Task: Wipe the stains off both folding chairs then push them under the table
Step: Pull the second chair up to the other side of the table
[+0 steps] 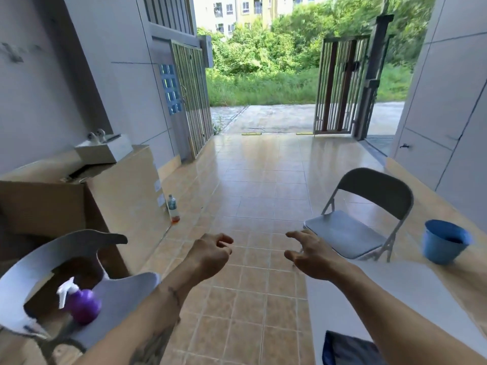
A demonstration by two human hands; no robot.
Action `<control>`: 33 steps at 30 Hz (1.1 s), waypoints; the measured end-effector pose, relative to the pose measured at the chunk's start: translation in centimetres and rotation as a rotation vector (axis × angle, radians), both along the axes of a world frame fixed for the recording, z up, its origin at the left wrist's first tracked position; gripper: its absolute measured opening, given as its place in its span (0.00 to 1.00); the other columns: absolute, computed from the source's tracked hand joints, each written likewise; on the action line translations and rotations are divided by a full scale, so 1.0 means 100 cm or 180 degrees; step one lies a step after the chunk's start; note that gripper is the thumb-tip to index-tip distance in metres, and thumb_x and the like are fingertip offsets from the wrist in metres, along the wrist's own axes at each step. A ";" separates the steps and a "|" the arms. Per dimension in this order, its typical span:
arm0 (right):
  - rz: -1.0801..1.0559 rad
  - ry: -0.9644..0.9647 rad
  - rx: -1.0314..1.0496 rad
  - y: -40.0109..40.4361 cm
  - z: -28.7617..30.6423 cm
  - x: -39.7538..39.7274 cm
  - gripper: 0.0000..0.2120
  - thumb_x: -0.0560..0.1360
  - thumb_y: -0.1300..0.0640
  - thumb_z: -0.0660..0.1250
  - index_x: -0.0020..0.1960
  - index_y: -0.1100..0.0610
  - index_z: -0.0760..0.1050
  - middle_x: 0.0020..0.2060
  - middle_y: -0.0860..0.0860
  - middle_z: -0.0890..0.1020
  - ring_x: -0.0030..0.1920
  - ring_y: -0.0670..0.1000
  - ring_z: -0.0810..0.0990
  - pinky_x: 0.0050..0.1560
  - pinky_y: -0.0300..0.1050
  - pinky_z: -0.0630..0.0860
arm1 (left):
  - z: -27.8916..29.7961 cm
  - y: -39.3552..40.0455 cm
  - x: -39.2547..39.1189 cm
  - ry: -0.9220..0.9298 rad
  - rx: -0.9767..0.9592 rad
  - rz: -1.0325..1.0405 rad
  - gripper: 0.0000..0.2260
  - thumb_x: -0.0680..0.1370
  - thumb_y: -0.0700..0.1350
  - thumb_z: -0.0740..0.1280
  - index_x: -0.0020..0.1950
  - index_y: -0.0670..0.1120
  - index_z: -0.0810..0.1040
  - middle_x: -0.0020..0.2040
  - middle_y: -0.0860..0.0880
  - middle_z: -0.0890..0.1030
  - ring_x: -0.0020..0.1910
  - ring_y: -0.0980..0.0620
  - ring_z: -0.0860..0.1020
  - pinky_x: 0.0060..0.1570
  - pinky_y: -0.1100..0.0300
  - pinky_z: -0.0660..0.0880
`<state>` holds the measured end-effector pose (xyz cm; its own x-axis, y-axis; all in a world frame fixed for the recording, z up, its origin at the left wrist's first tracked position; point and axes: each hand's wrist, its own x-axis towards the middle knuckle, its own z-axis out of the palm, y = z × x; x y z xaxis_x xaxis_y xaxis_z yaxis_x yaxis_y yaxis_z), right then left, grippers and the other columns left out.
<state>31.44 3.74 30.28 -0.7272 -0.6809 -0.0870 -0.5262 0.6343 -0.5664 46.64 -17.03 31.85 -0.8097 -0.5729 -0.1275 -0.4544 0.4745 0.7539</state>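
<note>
So both hands are out in front and holding nothing. The left hand [210, 252] has its fingers loosely curled with no object in them, and the right hand [307, 252] is spread with fingers apart, reaching roughly toward the far folding chair [361, 219]. That chair stands unfolded on the tile floor [250, 180], just beside the end of the white table [395, 299], angled so the seat faces the person. My guess is it's been left pulled out so the seat can be wiped before it goes under.

The 2nd folding chair [66, 259] is down at the lower left, close to the camera, with a purple spray bottle [83, 304] sitting on its seat. Parking the bottle there looks like a way to keep it handy, though it'll have to come off before that seat gets cleaned. A dark blue cloth [347, 349] lies on the near edge of the table and a blue bucket [445, 241] sits at the far end.

Can't make out any stains from here, too blurry.

The room is a covered porch with glossy tan tiles, grey walls, cardboard boxes [79, 196] along the left, a small bottle [173, 208] on the floor by them, and an open slatted gate [340, 85] onto greenery
</note>
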 end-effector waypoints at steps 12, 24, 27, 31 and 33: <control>-0.0102 -0.0166 0.0037 -0.195 -0.005 -0.278 0.28 0.76 0.47 0.66 0.74 0.51 0.66 0.72 0.53 0.68 0.71 0.55 0.67 0.71 0.49 0.63 | 0.015 -0.195 -0.243 -0.0126 -0.0075 0.0189 0.13 0.77 0.43 0.64 0.59 0.52 0.80 0.53 0.49 0.83 0.50 0.50 0.81 0.54 0.57 0.78; -0.0714 -0.0080 0.0153 -0.340 -0.018 -0.489 0.27 0.78 0.47 0.64 0.75 0.51 0.63 0.74 0.52 0.65 0.73 0.55 0.64 0.72 0.53 0.62 | -0.015 -0.393 -0.508 0.0163 0.0402 -0.0240 0.12 0.77 0.40 0.64 0.59 0.48 0.81 0.49 0.48 0.84 0.46 0.51 0.83 0.46 0.57 0.77; -0.1031 -0.0108 0.0177 -0.361 -0.014 -0.537 0.27 0.79 0.48 0.63 0.75 0.52 0.63 0.75 0.52 0.65 0.74 0.54 0.64 0.72 0.50 0.60 | -0.011 -0.429 -0.584 0.0172 0.0487 -0.0495 0.12 0.78 0.39 0.64 0.59 0.47 0.80 0.49 0.48 0.84 0.46 0.50 0.83 0.43 0.58 0.76; -0.1471 -0.0260 0.0260 -0.371 -0.010 -0.600 0.27 0.78 0.49 0.64 0.75 0.52 0.63 0.74 0.53 0.65 0.73 0.54 0.65 0.71 0.47 0.60 | 0.002 -0.446 -0.682 0.0111 0.0475 -0.0964 0.11 0.78 0.39 0.64 0.58 0.49 0.80 0.49 0.48 0.84 0.47 0.50 0.83 0.42 0.58 0.77; -0.1701 -0.0303 0.0235 -0.370 -0.009 -0.635 0.27 0.78 0.49 0.64 0.75 0.51 0.64 0.74 0.53 0.66 0.73 0.54 0.65 0.71 0.46 0.60 | 0.005 -0.448 -0.734 0.0152 0.0423 -0.1178 0.11 0.77 0.39 0.65 0.56 0.50 0.80 0.49 0.48 0.84 0.46 0.50 0.83 0.40 0.60 0.76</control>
